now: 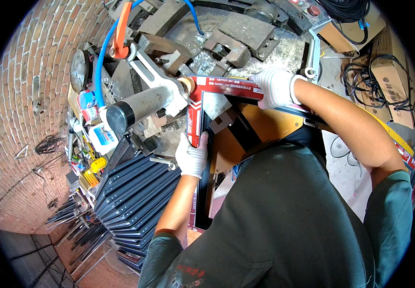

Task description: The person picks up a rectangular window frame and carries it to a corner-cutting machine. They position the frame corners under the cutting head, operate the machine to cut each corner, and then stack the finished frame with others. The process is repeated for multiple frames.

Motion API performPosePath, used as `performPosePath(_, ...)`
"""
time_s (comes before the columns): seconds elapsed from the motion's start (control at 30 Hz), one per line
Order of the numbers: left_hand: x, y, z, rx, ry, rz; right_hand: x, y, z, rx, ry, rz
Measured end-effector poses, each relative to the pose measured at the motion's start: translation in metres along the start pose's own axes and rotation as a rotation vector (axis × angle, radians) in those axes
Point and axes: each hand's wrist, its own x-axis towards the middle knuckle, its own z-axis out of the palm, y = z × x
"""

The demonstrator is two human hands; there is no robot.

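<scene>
A dark metal frame point(194, 126) with red protective film meets in a mitred corner just in front of me, against the machine. My left hand point(191, 156), in a white striped glove, is closed around the frame's left side, its thumb on the inner edge. On the far side, my right hand point(275, 88), also gloved, is wrapped over the same frame to the right of the corner. The corner touches or nearly touches a round brass-coloured tip point(187, 85) on the machine's pale metal arm point(157, 79). Part of the frame's right side is hidden beneath my forearm and body.
The machine bed point(281, 55) carries steel blocks. An orange lever point(120, 33), a grey cylinder point(138, 109) and a blue hose point(100, 62) stand left. Many dark profiles point(138, 197) are stacked lower left. Bottles point(103, 138) line the brick wall; cardboard boxes point(389, 89) stand right.
</scene>
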Motion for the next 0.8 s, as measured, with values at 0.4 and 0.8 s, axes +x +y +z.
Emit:
performPosePath(0.4,0.001,-0.007,-0.003,0.084,-0.048,-0.04,0.01,0.007,0.012,-0.049,0.009,-0.037)
performPosePath(0.8,0.002,-0.021,-0.001,0.084,-0.065,0.02,0.01,0.008,0.01,0.067,-0.008,-0.042)
